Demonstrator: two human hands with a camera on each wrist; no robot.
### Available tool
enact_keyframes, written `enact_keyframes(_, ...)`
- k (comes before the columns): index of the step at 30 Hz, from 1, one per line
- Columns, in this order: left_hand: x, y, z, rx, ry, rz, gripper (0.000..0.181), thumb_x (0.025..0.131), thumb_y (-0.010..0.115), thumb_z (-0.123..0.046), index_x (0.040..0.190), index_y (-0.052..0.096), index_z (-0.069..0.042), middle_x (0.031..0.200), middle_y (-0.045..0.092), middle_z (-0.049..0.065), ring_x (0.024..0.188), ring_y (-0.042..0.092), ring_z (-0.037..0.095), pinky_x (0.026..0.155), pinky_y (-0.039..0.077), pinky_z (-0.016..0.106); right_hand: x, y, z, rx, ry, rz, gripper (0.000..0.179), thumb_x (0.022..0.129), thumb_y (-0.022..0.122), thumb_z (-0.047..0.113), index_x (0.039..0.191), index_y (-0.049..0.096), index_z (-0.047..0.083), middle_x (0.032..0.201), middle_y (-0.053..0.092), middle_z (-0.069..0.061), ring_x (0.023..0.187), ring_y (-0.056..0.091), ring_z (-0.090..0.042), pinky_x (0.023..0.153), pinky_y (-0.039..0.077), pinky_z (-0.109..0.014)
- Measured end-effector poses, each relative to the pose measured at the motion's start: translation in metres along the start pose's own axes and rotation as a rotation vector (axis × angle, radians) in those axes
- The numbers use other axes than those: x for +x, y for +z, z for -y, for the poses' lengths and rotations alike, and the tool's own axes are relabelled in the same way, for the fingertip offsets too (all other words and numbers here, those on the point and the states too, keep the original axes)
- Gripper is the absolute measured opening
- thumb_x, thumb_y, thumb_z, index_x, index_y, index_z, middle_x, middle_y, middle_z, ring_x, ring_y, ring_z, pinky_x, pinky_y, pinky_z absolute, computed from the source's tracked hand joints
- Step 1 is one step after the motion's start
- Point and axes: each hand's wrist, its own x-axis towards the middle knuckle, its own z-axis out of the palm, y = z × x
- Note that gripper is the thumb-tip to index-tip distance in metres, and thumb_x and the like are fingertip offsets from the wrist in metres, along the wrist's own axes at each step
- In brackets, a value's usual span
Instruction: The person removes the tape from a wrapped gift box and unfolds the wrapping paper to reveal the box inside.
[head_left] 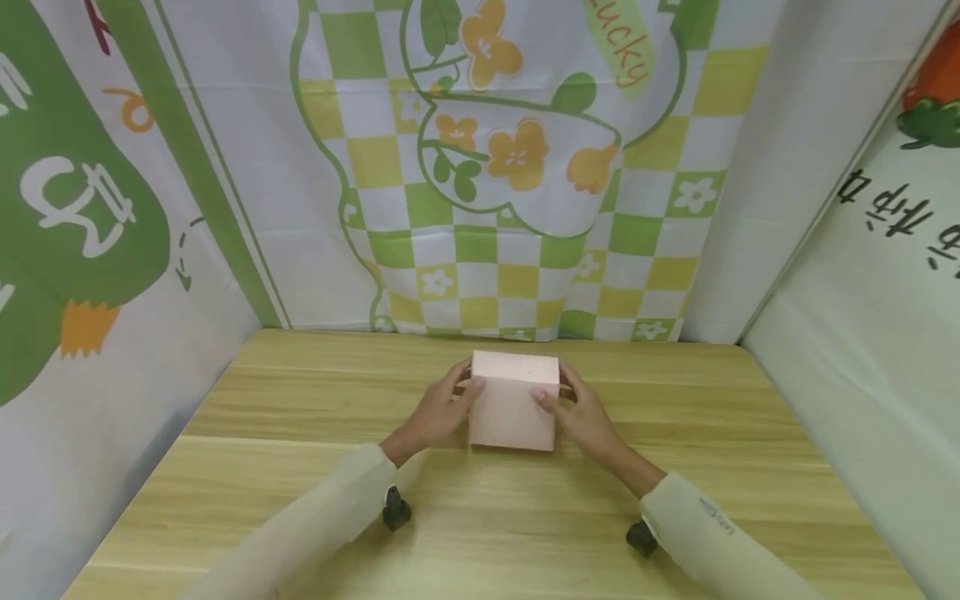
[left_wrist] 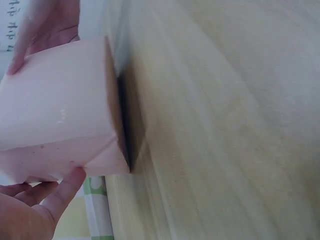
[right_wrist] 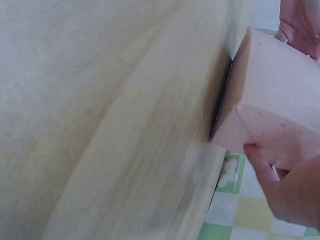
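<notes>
A pink box (head_left: 513, 417) sits between a person's two hands, over a wooden table (head_left: 510, 533) whose back edge runs just beyond it. A dark strip of shadow lies along the base of the box in both wrist views; whether the whole base touches the table, I cannot tell.

The left hand (head_left: 444, 408) grips the left side of the box, fingers parted only as far as the box allows, with the thumb against its edge and the other fingers bent along the side. The right hand (head_left: 588, 421) holds the right side the same way, its thumb reaching onto the face nearer the person. Some fingertips are hidden by the box.

Nearer the person than the box are two pale sleeves (head_left: 322, 521), one on either side, each with a small black piece (head_left: 396, 509) by the cuff. Behind the box hangs a green, yellow and white checked cloth (head_left: 477, 313).
</notes>
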Motion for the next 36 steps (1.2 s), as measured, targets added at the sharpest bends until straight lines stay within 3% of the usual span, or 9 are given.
enact_keyframes(3,-0.001,-0.002,-0.001,-0.044,-0.022,-0.012,0.061,0.104,0.043,-0.046,0.154,0.032,-0.013,0.148,0.048,0.017,0.125,0.055,0.036,0.093,0.056,0.046,0.001,-0.002,0.000,0.044,-0.045,0.023,0.073,0.095,0.066,0.028,0.155,0.028,0.013,0.146,0.044,-0.020,0.132,0.048,-0.042,0.099,0.053,-0.047)
enact_keyframes(10,-0.002,-0.008,0.003,-0.080,0.001,0.009,0.058,0.103,0.049,-0.039,0.152,0.035,-0.011,0.150,0.045,0.018,0.129,0.053,0.039,0.102,0.050,0.050,0.000,-0.005,-0.006,0.093,-0.120,0.073,0.079,0.092,0.070,0.016,0.156,0.023,0.008,0.158,0.030,-0.018,0.144,0.030,-0.045,0.108,0.043,-0.053)
enact_keyframes(17,0.001,-0.015,0.007,-0.090,0.098,0.076,0.062,0.102,0.053,-0.031,0.154,0.029,-0.006,0.153,0.041,0.020,0.136,0.047,0.038,0.110,0.043,0.046,0.002,-0.006,-0.005,0.086,-0.146,0.078,0.085,0.088,0.074,0.013,0.154,0.022,0.004,0.160,0.027,-0.020,0.147,0.024,-0.043,0.114,0.033,-0.054)
enact_keyframes(20,0.001,-0.018,0.008,-0.051,0.135,0.084,0.065,0.100,0.057,-0.031,0.153,0.029,-0.005,0.154,0.039,0.018,0.139,0.044,0.035,0.113,0.041,0.042,0.003,-0.007,-0.007,0.084,-0.175,0.085,0.086,0.086,0.075,0.007,0.153,0.022,0.004,0.159,0.028,-0.020,0.148,0.022,-0.044,0.113,0.033,-0.055)
enact_keyframes(25,-0.003,-0.018,0.009,0.095,0.216,0.100,0.071,0.095,0.065,-0.032,0.150,0.030,-0.003,0.152,0.041,0.021,0.137,0.046,0.037,0.111,0.042,0.044,-0.001,-0.007,-0.010,0.104,-0.212,0.123,0.087,0.082,0.075,-0.001,0.152,0.023,0.004,0.156,0.032,-0.022,0.147,0.022,-0.044,0.109,0.038,-0.054)
enact_keyframes(28,-0.005,-0.017,0.008,0.093,0.243,0.104,0.068,0.094,0.068,-0.027,0.146,0.032,-0.002,0.149,0.042,0.025,0.135,0.046,0.043,0.108,0.045,0.048,-0.003,-0.007,-0.009,0.132,-0.178,0.152,0.088,0.084,0.075,0.002,0.154,0.021,0.002,0.156,0.032,-0.024,0.146,0.026,-0.044,0.109,0.039,-0.051)
enact_keyframes(30,-0.006,-0.016,0.008,0.058,0.217,0.101,0.061,0.096,0.065,-0.026,0.143,0.035,-0.004,0.150,0.041,0.024,0.134,0.046,0.044,0.106,0.047,0.049,-0.003,-0.008,-0.009,0.108,-0.125,0.148,0.083,0.090,0.071,0.010,0.155,0.020,0.002,0.156,0.032,-0.024,0.146,0.029,-0.041,0.111,0.038,-0.049)
enact_keyframes(36,-0.007,-0.015,0.000,-0.116,0.032,0.068,0.041,0.102,0.052,-0.039,0.129,0.047,-0.008,0.147,0.047,0.015,0.127,0.057,0.037,0.097,0.055,0.045,-0.002,-0.008,-0.006,0.007,-0.016,0.106,0.061,0.106,0.042,0.037,0.153,0.030,0.000,0.161,0.025,-0.018,0.145,0.031,-0.036,0.113,0.037,-0.050)
